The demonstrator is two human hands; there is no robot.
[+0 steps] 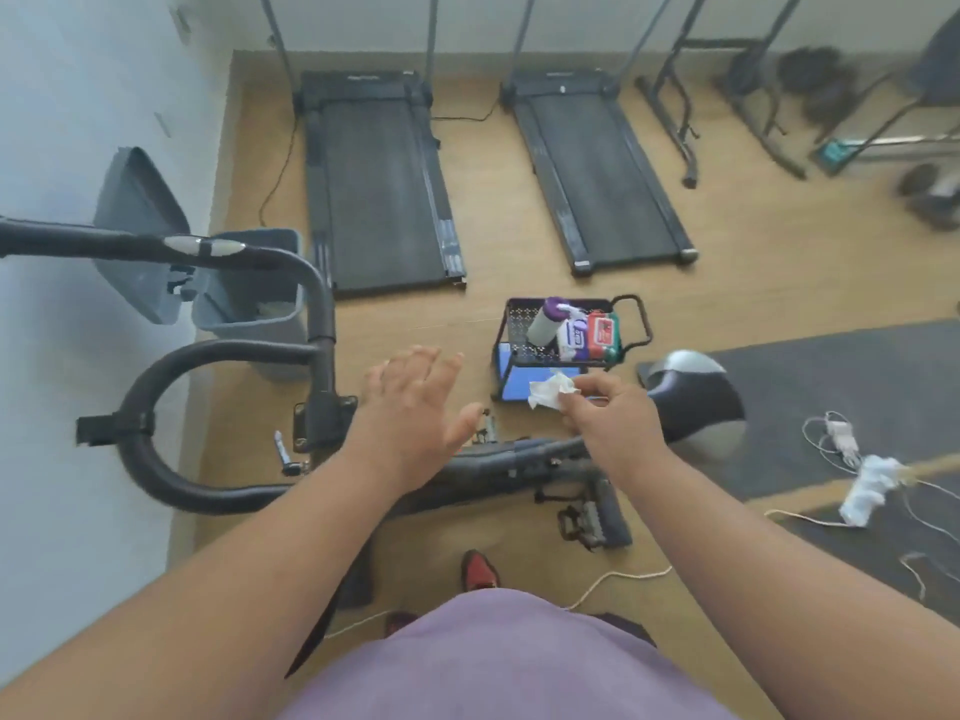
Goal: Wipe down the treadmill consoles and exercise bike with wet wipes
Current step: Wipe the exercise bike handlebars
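My right hand [608, 413] pinches a crumpled white wet wipe [551, 391] above the frame of the black exercise bike [498, 459]. My left hand [415, 402] hovers open with fingers spread, just right of the bike's curved handlebars [208, 350]. The bike's saddle [696, 402] sits to the right of my right hand. Two black treadmills [379, 184] [597, 163] lie on the wooden floor farther ahead; their consoles are out of view above.
A small black cart [631, 324] holding wipe packs and a bottle stands just beyond my hands. A grey bin [254, 298] with its lid raised stands at the left wall. Cables and a white cloth [867, 485] lie on the dark mat at right.
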